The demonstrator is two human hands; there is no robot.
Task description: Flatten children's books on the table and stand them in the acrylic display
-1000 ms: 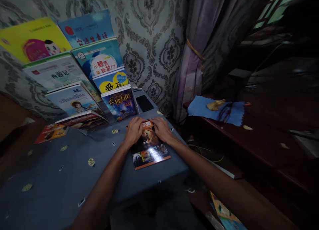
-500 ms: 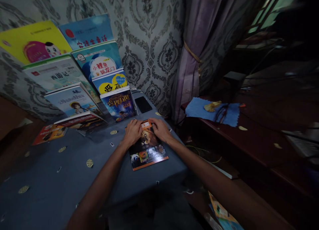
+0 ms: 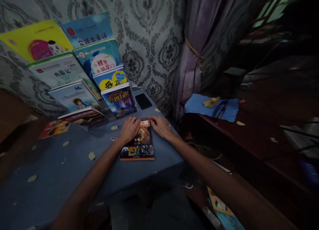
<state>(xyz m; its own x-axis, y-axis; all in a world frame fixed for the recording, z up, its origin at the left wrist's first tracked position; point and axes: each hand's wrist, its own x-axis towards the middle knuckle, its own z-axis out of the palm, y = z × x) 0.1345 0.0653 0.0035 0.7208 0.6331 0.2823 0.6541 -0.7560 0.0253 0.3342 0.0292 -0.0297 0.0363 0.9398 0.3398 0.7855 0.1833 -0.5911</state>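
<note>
A paperback book with a lion on its dark cover, small animal pictures and an orange bottom strip lies flat on the blue tablecloth. My left hand rests over its upper left part, fingers bent round the top and left side. At the upper right corner is my right hand, its thumb and fingers a little apart by the edge. Behind the hands, a book with a purple-blue cover stands at the front of a tiered row.
Several picture books, among them a yellow one, lean in tiers at the left. A black phone lies beside them. Right of the table stands a dark red bench with a blue cloth. Another book lies below.
The lion book has turned so its bottom edge is level, and that edge has swung left. Both hands remain at its top end, with the right fingers slightly drawn off the cover.
</note>
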